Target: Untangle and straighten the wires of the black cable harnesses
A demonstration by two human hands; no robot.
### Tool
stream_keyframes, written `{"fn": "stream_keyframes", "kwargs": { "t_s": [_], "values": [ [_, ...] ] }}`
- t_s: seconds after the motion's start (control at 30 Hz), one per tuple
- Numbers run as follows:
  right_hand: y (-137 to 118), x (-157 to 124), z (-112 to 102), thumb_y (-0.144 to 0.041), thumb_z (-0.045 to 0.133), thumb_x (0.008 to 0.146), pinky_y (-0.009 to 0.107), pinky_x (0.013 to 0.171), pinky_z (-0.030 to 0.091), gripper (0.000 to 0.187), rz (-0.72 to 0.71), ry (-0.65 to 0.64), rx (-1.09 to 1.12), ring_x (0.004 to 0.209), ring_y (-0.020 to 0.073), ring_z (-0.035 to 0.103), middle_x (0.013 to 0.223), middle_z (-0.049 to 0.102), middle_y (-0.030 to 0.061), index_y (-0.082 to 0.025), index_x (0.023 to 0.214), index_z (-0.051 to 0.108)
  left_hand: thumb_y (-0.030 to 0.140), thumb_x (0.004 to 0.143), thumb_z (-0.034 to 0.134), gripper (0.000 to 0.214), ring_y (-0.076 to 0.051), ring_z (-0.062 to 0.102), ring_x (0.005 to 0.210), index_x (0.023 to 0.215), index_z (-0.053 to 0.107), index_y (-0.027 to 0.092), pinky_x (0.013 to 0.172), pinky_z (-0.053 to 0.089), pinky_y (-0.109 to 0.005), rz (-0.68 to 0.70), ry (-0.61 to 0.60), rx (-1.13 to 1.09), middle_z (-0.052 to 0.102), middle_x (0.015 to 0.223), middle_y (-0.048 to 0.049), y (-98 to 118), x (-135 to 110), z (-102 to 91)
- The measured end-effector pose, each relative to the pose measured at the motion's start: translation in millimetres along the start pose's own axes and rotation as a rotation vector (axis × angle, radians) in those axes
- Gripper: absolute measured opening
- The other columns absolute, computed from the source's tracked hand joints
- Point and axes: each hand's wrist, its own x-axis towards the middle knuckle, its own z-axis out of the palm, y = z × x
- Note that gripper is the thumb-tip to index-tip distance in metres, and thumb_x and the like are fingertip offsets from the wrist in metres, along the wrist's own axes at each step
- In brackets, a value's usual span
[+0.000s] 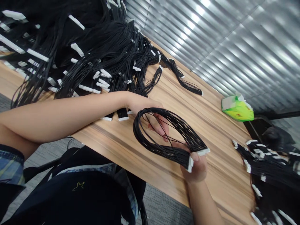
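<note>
A black wire harness (180,125) is bent into a loop above the table, its two white connector ends close together at the right. My right hand (197,167) is closed on it near these connectors, with the thumb by the nearer white connector (190,164). Behind the loop is my left hand (157,120), palm down with fingers curled and pressed together. A few stray wires cross the loop by its fingertips; whether they are pinched I cannot tell. Part of the left hand is hidden by the wires.
A big heap of similar black harnesses (112,47) covers the table's far left. Another pile (274,178) lies at the right. A green and white tissue pack (237,108) sits near the back edge, before a corrugated metal wall (211,40). The wooden table (112,137) ends near my body.
</note>
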Motion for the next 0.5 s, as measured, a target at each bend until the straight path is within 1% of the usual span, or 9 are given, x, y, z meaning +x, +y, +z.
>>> {"fn": "stream_keyframes", "kwargs": {
  "t_s": [0.07, 0.1, 0.2, 0.27, 0.4, 0.5],
  "values": [
    [2, 2, 0, -0.063, 0.051, 0.089, 0.039, 0.059, 0.045, 0.039, -0.051, 0.044, -0.06, 0.054, 0.0199, 0.044, 0.059, 0.039, -0.0021, -0.026, 0.081, 0.059, 0.054, 0.076, 0.079, 0.036, -0.013, 0.065, 0.06, 0.094, 0.082, 0.024, 0.058, 0.053, -0.02, 0.019, 0.06, 0.001, 0.078, 0.076, -0.0048, -1, 3, 3.2],
    [4, 2, 0, -0.063, 0.048, 0.09, 0.041, 0.061, 0.046, 0.04, -0.06, 0.05, -0.09, 0.057, 0.0214, 0.048, 0.062, 0.044, -0.0001, -0.026, 0.083, 0.06, 0.055, 0.077, 0.077, 0.036, -0.013, 0.065, 0.06, 0.092, 0.082, 0.024, 0.058, 0.053, -0.02, 0.02, 0.091, -0.01, 0.078, 0.078, -0.0054, -2, 4, 4.5],
    [11, 0, -4, -0.065, 0.046, 0.09, 0.042, 0.062, 0.049, 0.044, -0.035, 0.063, -0.157, 0.062, 0.0241, 0.056, 0.068, 0.055, 0.0049, -0.025, 0.082, 0.062, 0.058, 0.082, 0.071, 0.037, -0.012, 0.066, 0.064, 0.09, 0.082, 0.024, 0.062, 0.054, -0.02, 0.026, 0.152, -0.059, 0.079, 0.084, -0.0068, -7, 6, 7.9],
    [14, -2, -5, -0.063, 0.047, 0.091, 0.042, 0.063, 0.053, 0.042, -0.043, 0.088, -0.194, 0.065, 0.025, 0.06, 0.071, 0.06, 0.0069, -0.025, 0.083, 0.063, 0.057, 0.08, 0.074, 0.036, -0.012, 0.067, 0.069, 0.091, 0.082, 0.024, 0.068, 0.056, -0.021, 0.036, 0.171, -0.092, 0.079, 0.089, -0.0076, -12, 9, 10.7],
    [19, -5, -1, -0.052, 0.047, 0.095, 0.044, 0.073, 0.057, 0.035, -0.142, 0.134, -0.206, 0.076, 0.0276, 0.069, 0.077, 0.068, 0.0089, -0.025, 0.087, 0.068, 0.051, 0.08, 0.077, 0.031, -0.014, 0.073, 0.083, 0.095, 0.082, 0.024, 0.081, 0.059, -0.021, 0.049, 0.226, -0.196, 0.08, 0.094, -0.0076, -22, 16, 21.5],
    [23, -7, 5, -0.051, 0.041, 0.098, 0.044, 0.074, 0.059, 0.039, -0.122, 0.159, -0.21, 0.08, 0.0285, 0.071, 0.074, 0.068, 0.0088, -0.024, 0.093, 0.069, 0.048, 0.083, 0.075, 0.028, -0.014, 0.075, 0.093, 0.098, 0.081, 0.025, 0.092, 0.059, -0.021, 0.076, 0.225, -0.346, 0.08, 0.1, -0.005, -24, 23, 32.9]
  ]
}}
